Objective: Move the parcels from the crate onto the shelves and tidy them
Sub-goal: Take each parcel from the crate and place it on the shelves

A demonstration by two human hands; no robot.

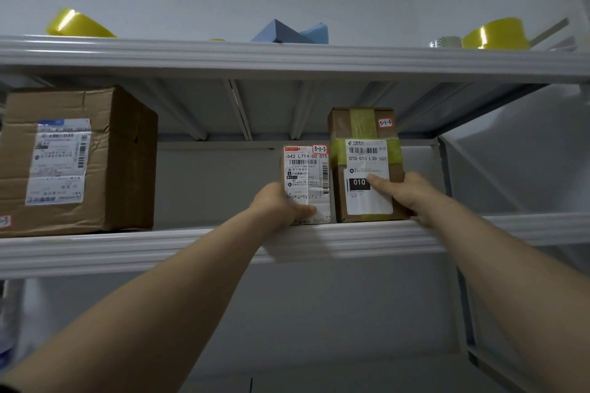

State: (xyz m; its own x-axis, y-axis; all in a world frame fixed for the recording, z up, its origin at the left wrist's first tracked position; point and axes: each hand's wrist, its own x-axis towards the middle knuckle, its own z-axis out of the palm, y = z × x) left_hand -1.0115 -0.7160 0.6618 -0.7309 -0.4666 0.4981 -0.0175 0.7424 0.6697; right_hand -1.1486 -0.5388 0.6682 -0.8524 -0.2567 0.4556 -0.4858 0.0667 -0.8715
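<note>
Two hands up at the middle shelf point(191, 246): left hand point(281, 204) gripping shorter parcel point(306, 175) at its lower left corner, right hand point(405, 195) gripping taller taped parcel point(367, 150), both upright, side by side, right of centre.

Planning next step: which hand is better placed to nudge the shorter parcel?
Left, probably: the left hand grips the shorter parcel; the right hand holds the taller parcel beside it.

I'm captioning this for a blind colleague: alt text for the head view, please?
The left hand grips a small parcel and the right hand a taller parcel, side by side on a shelf. A large box stands further left; tape rolls lie on the shelf above.
</note>
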